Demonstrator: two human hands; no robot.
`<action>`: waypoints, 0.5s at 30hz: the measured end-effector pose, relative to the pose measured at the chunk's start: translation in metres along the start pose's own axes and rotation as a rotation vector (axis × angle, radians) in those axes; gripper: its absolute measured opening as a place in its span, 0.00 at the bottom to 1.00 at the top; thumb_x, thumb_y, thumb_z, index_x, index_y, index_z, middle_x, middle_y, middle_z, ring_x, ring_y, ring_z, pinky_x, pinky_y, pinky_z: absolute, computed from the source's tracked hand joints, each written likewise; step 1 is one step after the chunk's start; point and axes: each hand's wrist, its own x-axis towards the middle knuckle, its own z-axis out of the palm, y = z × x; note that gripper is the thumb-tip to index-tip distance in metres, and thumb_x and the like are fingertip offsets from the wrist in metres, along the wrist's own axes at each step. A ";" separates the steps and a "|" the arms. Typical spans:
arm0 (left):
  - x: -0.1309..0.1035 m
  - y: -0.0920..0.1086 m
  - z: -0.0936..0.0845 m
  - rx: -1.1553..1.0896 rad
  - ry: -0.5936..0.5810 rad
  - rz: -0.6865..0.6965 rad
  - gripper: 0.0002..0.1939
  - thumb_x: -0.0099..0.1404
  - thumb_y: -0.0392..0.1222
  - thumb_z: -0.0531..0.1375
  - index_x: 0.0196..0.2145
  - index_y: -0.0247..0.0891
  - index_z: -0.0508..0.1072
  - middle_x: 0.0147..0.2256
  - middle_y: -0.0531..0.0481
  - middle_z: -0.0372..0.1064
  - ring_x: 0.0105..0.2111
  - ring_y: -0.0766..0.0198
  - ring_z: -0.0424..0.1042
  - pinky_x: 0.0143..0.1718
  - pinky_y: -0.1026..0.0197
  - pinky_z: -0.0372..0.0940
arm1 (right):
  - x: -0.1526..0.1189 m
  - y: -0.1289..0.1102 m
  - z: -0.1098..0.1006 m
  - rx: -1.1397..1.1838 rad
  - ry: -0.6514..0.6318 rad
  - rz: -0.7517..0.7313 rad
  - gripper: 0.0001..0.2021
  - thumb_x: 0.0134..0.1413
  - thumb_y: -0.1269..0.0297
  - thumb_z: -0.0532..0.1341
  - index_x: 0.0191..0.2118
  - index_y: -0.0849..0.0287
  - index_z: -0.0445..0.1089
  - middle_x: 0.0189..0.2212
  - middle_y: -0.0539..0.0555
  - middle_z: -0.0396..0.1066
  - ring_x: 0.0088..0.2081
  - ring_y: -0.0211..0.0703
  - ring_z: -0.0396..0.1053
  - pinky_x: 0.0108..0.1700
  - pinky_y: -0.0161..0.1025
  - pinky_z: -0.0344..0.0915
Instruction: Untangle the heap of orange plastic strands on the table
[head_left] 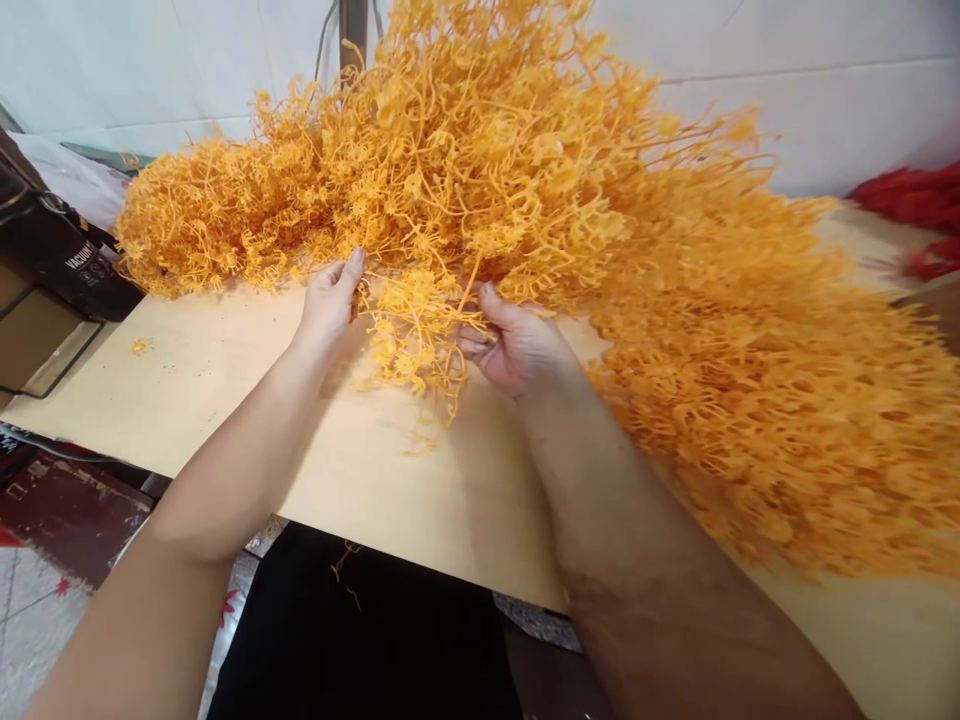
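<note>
Between my two hands, just above the wooden tabletop, is a sprig of yellow-orange artificial flowers [416, 320] with thin curly stems. My left hand [334, 292] pinches the sprig's left side, thumb pointing up. On the other side my right hand [514, 345] has its thumb and fingers closed round the stems; its fingertips are partly hidden. Behind both hands rises a large heap of the same yellow-orange artificial flowers [480, 150], which spreads across the back and far down the right side.
The pale wooden tabletop [217, 385] has a small loose yellow bit [141, 346] on its left. A black box with white lettering [71, 250] and a clear plastic bag [71, 175] are at the left. Red material [911, 195] lies at the back right. A white wall stands behind.
</note>
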 end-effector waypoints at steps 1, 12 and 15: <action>0.003 -0.001 -0.002 0.008 0.021 0.015 0.22 0.61 0.58 0.55 0.21 0.38 0.56 0.17 0.58 0.53 0.17 0.74 0.50 0.21 0.65 0.47 | 0.000 0.000 0.000 0.018 0.010 0.007 0.13 0.43 0.57 0.67 0.27 0.56 0.64 0.21 0.45 0.63 0.16 0.25 0.48 0.14 0.29 0.46; 0.000 0.010 -0.006 -0.107 0.009 -0.132 0.23 0.64 0.55 0.52 0.20 0.37 0.52 0.15 0.59 0.46 0.14 0.77 0.49 0.18 0.70 0.43 | 0.002 -0.002 -0.006 0.089 0.063 0.043 0.13 0.47 0.55 0.65 0.28 0.58 0.64 0.20 0.44 0.63 0.17 0.26 0.57 0.19 0.26 0.59; -0.003 0.008 -0.005 -0.175 -0.042 -0.257 0.23 0.64 0.57 0.51 0.21 0.38 0.52 0.14 0.60 0.43 0.12 0.78 0.43 0.16 0.71 0.37 | 0.000 -0.007 -0.015 0.056 0.042 0.081 0.12 0.49 0.54 0.63 0.30 0.57 0.64 0.22 0.45 0.66 0.19 0.27 0.61 0.22 0.27 0.63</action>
